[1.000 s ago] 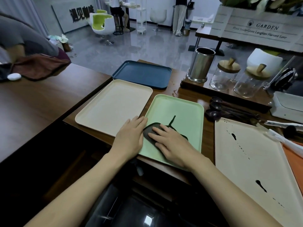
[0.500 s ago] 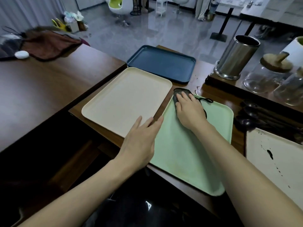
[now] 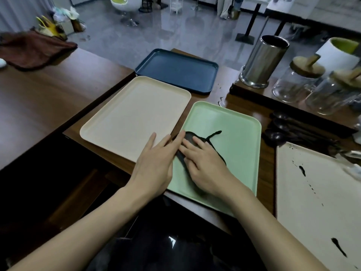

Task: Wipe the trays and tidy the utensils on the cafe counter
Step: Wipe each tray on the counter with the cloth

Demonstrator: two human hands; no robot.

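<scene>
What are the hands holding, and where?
Nothing is gripped. The right hand presses flat on the dark cloth on the green tray; the left hand lies flat at that tray's left edge.

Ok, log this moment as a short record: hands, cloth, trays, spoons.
left hand: flat, on the cream tray corner nearest the green tray
right hand: flat, pressing the dark cloth onto the green tray
blue tray: behind the cream tray
white tray: far right, dark stains
spoons: dark, lying right of the green tray
</scene>
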